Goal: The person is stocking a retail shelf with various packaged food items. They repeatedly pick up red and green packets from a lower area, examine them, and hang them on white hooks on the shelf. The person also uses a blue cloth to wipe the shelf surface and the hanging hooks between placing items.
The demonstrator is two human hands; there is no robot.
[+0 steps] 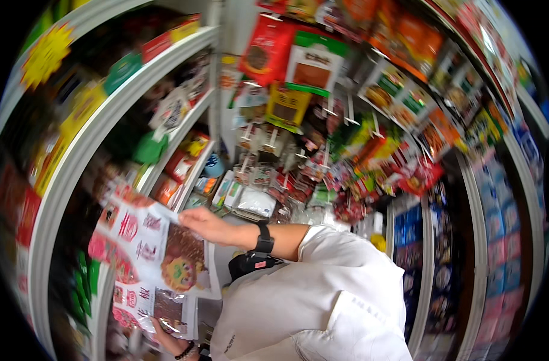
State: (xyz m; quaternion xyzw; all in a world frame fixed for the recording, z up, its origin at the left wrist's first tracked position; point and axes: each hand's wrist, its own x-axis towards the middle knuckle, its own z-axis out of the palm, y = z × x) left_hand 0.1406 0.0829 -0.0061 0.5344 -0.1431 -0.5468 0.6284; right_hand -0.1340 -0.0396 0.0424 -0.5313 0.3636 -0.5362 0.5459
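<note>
My right hand [207,226], with a black strap at the wrist, pinches the upper edge of a large white and pink spice packet [145,237]. A clear window on it shows reddish-brown grains and a cartoon figure. Below and partly overlapped by it is a smaller spice packet [172,310] in the same colours. My left hand [167,340], wearing a dark bead bracelet, closes on this smaller packet's lower edge; its fingers are partly hidden. Both packets are in front of the left shelves.
White-edged shelves [76,150] with packaged goods curve along the left. Hanging food bags, among them a red bag [267,51] and a green-topped bag [315,63], fill the back wall. Shelves of blue and pink packs [494,222] stand on the right. A white shirt [322,301] covers my body.
</note>
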